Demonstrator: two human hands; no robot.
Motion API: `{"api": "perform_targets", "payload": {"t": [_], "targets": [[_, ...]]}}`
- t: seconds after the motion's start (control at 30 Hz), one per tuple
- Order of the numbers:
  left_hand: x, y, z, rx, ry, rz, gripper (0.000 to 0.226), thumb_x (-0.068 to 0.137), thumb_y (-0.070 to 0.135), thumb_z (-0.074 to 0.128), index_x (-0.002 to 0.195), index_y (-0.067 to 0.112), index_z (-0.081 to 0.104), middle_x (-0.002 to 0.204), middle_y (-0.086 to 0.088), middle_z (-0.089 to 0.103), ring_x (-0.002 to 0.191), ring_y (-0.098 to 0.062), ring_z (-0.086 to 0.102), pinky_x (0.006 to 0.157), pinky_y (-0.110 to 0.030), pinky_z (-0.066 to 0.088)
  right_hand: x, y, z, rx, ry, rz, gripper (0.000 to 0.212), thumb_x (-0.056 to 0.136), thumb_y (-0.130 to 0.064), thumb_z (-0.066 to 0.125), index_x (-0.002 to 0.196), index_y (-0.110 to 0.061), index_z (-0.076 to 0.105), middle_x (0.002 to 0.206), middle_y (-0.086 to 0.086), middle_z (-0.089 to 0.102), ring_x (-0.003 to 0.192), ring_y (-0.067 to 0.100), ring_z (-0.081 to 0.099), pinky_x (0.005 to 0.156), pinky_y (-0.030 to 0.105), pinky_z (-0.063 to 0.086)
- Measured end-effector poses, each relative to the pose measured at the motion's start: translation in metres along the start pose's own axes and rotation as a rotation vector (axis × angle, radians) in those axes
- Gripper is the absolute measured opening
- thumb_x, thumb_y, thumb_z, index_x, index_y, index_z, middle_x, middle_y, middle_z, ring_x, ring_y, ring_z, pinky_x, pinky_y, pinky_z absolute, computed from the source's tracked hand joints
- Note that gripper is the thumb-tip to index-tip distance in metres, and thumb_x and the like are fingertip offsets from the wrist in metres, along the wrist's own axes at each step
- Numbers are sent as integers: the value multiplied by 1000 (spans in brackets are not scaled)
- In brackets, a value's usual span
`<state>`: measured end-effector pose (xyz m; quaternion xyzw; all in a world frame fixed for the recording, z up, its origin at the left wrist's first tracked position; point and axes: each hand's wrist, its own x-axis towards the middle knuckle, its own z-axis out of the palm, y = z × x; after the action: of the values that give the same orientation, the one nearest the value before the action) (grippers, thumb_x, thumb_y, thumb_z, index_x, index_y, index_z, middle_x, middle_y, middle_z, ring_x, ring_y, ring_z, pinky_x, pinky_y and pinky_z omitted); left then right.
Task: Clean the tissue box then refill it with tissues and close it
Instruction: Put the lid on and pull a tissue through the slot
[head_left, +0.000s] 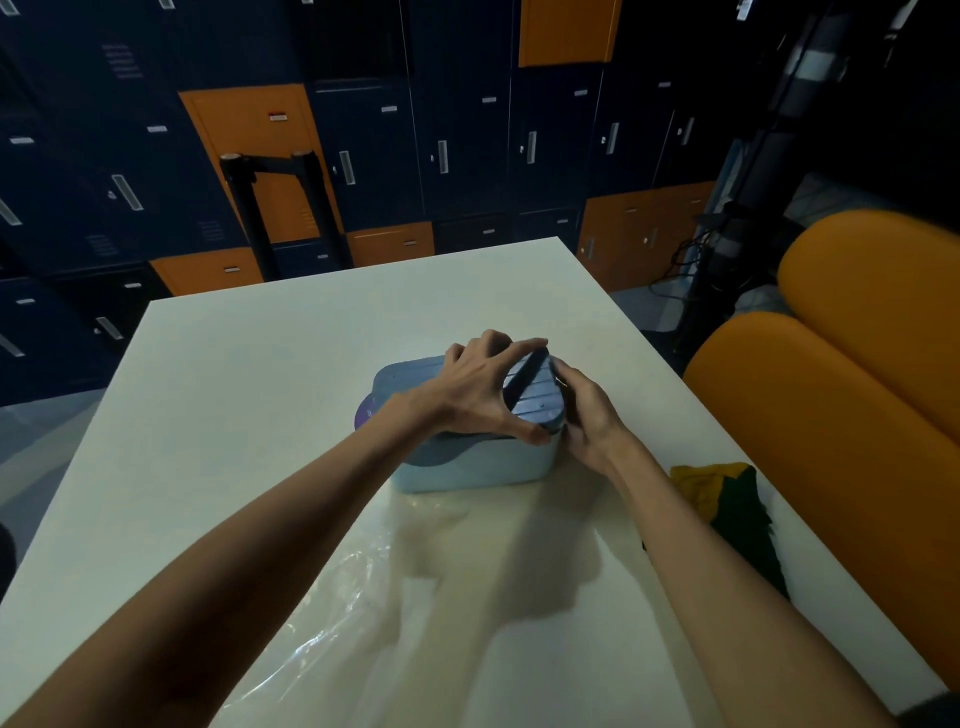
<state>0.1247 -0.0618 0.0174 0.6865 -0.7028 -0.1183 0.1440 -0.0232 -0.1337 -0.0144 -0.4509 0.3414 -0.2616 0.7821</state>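
- Tissue box (467, 470): a pale blue body is seen on the white table (260, 364), directly beneath both hands
- A purple edge (364, 413) is seen poking out just left of the left wrist, under the lid; what it is cannot be told
- Clear plastic wrap (363, 571) is spread flat on the near side of the hands, under the forearms, and looks emptied
- Left hand (478, 384): it is spread wide over the lid (530, 395), which is gripped between the thumb at the near edge and the fingers curled over the far edge
- The lid is seen resting askew on the box, so closing is judged under way and not yet finished
- Right hand (587, 415): its fingers are curled round the right end of the box, which is steadied
- A yellow-green cloth (727, 499) lies untouched right of the right forearm, so cleaning is judged done; tissues inside cannot be seen
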Motion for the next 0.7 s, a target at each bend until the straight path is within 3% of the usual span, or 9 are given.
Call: {"api": "perform_targets", "payload": {"t": [0.07, 0.17, 0.47, 0.63, 0.7], "targets": [[3, 1, 4, -7, 10, 6, 109, 51, 83, 50, 146, 37, 24, 124, -2, 38, 117, -18, 34, 98, -32, 21, -2, 5, -4, 76, -17, 5, 32, 101, -29, 39, 103, -14, 66, 84, 1, 75, 75, 13, 70, 67, 24, 58], [5, 4, 7, 10, 32, 12, 108, 51, 84, 50, 145, 36, 27, 122, -2, 39, 115, -18, 35, 97, -33, 22, -5, 8, -6, 129, -42, -12, 32, 102, -26, 36, 100, -14, 66, 81, 0, 75, 73, 11, 71, 71, 25, 57], [4, 1, 15, 65, 19, 5, 103, 53, 85, 47, 142, 37, 29, 118, -1, 41, 112, -19, 36, 98, -34, 21, -6, 10, -8, 180, -66, 6, 39, 103, -30, 30, 103, -13, 65, 86, 2, 73, 79, 13, 69, 75, 26, 55], [-1, -7, 12, -3, 34, 32, 105, 54, 84, 51, 145, 37, 28, 124, -1, 40, 116, -17, 35, 100, -34, 21, -8, 11, -7, 272, -67, -11, 31, 99, -13, 34, 108, -10, 64, 99, 11, 70, 93, 21, 65, 96, 36, 47], [-3, -7, 13, 12, 26, 33, 104, 54, 85, 50, 144, 39, 27, 124, -1, 40, 117, -18, 35, 102, -35, 20, -9, 13, -7, 299, -61, -19, 32, 98, -10, 34, 110, -9, 63, 100, 12, 68, 91, 23, 65, 90, 36, 50]]}}
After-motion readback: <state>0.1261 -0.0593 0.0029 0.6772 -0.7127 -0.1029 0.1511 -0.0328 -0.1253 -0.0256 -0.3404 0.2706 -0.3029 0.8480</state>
